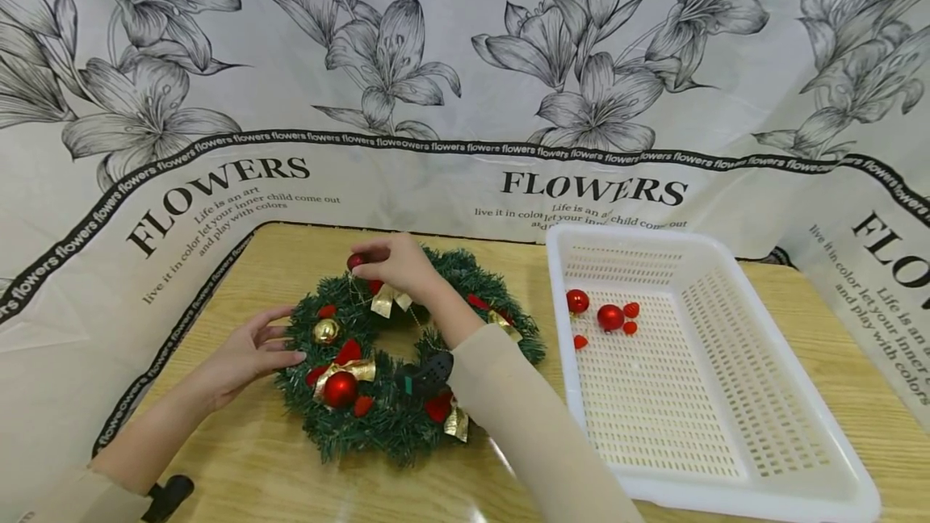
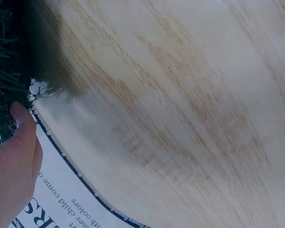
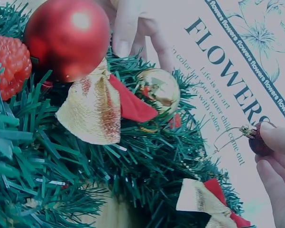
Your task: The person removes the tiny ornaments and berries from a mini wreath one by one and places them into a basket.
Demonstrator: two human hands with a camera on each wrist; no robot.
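On the table lies a green Christmas wreath [image 1: 320,426] with red and gold bows, a gold ball [image 1: 326,331] and a red ball [image 1: 341,389]. My right hand [image 1: 403,266] pinches a small dark red ball ornament [image 3: 260,139] between thumb and fingers, over the wreath's far left part. Its gold cap and thin hanging loop point towards the wreath in the right wrist view. At the wreath's left edge, my left hand [image 1: 250,353] touches the greenery with extended fingers, thumb apart from them. A gold-and-red bow [image 3: 204,202] sits below the held ornament.
A white perforated basket [image 1: 792,394] stands to the right, holding red balls [image 1: 610,316] and small red berry-like pieces [image 1: 630,310]. Flower-printed cloth [image 1: 436,176] hangs behind the wooden table [image 1: 240,458]. A dark object [image 1: 436,370] lies over the wreath near my right sleeve.
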